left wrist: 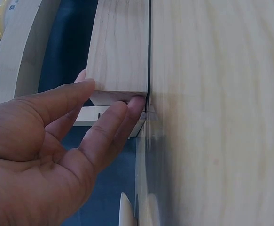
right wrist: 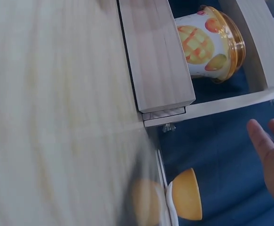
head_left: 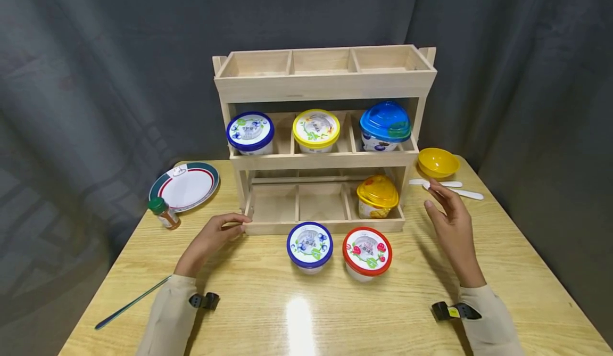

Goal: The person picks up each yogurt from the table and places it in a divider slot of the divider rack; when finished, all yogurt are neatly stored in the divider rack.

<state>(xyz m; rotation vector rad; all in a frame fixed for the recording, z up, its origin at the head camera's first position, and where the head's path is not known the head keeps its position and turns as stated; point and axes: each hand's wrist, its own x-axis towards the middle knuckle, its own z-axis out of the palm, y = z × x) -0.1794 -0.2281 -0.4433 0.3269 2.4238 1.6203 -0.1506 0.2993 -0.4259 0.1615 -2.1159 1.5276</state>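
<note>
Gripping the wooden rack (head_left: 325,160) at its lower left corner, left hand (head_left: 213,240) with curled fingers, right hand (head_left: 452,229) released, blue-lidded tub (head_left: 309,245) and red-lidded tub (head_left: 367,252) in front.

pale wood shelf (head_left: 325,160) stands upright on tbl (head_left: 249,313), 3 tiers, 3 compts ea.

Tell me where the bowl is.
In the head view, the bowl sits right of the shelf, behind the white utensils and beyond the right hand.

Printed characters on round lids (head_left: 310,244) (none clearly legible).
</note>
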